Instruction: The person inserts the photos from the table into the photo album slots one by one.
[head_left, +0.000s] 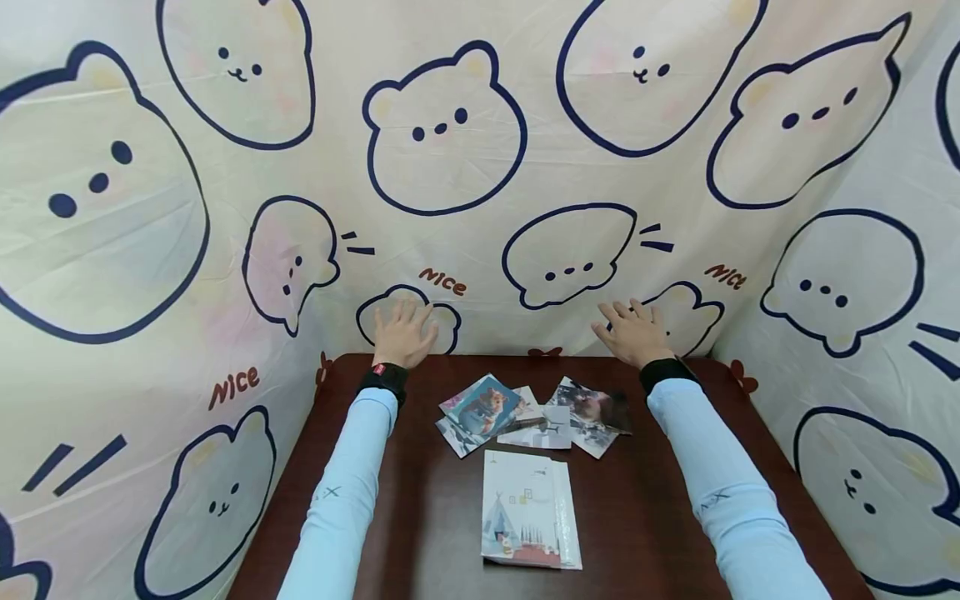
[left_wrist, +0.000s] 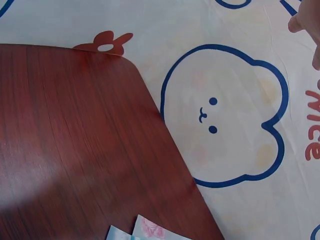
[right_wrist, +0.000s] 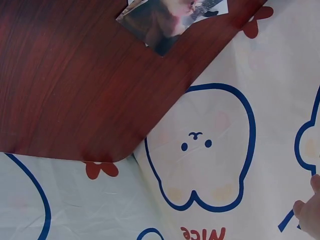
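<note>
Head view: left hand (head_left: 403, 333) and right hand (head_left: 634, 332), fingers spread, empty, beyond the desk (head_left: 420, 517) far edge. Loose photo cards (head_left: 534, 414) lie between them, above the booklet (head_left: 528, 510). Likely light, thin, slippery; best lifted by an edge.

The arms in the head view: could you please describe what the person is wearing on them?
Both arms wear long, snug, light blue sleeves, the left sleeve and right sleeve each with a small dark mark near mid-forearm. A black band circles each wrist; the left band carries a small red tag, the right band looks plain. Left hand and right hand are bare, with no gloves.
</note>
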